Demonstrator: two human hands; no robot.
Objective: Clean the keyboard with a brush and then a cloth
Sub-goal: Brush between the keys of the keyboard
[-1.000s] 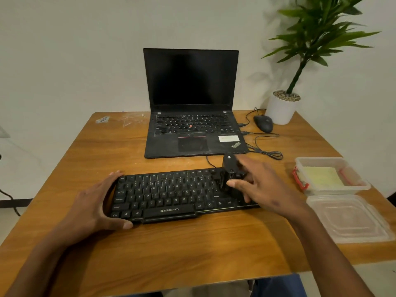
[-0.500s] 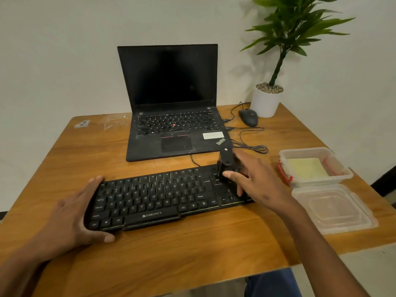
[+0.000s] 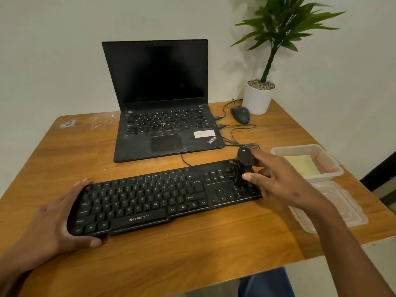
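Observation:
A black keyboard (image 3: 154,198) lies across the front of the wooden table (image 3: 192,254). My left hand (image 3: 53,219) grips its left end, thumb on the front edge and fingers over the back edge. My right hand (image 3: 282,181) holds a black brush (image 3: 243,166) upright on the number pad at the keyboard's right end, thumb and fingers curled round the handle. The bristles blend into the dark keys. A pale yellow cloth (image 3: 302,165) lies in a clear plastic container (image 3: 334,166) to the right.
An open black laptop (image 3: 162,116) stands behind the keyboard. A black mouse (image 3: 241,114) with loose cables and a white potted plant (image 3: 257,97) are at the back right. The container's clear lid (image 3: 342,209) lies near the right edge.
The view has shifted, so everything sits lower and further right in frame. The brush has stayed on the keyboard's right end with my right hand around it. My left hand keeps its hold.

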